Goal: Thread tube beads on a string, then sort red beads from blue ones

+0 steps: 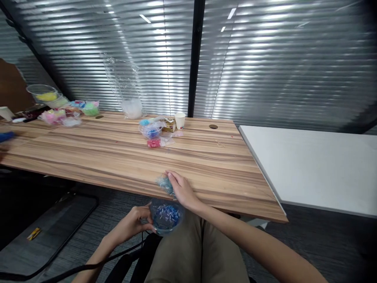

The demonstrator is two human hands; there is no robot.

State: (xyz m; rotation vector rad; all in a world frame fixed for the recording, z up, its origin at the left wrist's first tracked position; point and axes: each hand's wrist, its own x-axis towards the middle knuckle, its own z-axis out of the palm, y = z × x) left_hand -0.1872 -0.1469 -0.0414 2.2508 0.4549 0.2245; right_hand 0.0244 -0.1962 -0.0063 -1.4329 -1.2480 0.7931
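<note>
Blue tube beads fill the clear plastic cup (165, 217) our left hand (136, 223) grips below the wooden table's (123, 157) edge. Our right hand (182, 190) lies flat, fingers loosely spread on a small clear bead bag (164, 183). Further bead bags (155, 138) and a paper cup (180, 120) sit well beyond.

Bare tabletop (224, 165) beyond bead packets (155, 137)

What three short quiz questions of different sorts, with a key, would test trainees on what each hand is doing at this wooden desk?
1. True or false: the left hand holds a clear bowl of blue beads below the desk edge.
2. What does the right hand touch? A) paper cup B) small bag of blue beads C) marker
3. Fill in: the paper cup stands at the desk's ____ edge.

Key: 1 true; 2 B, the small bag; 3 far.
</note>
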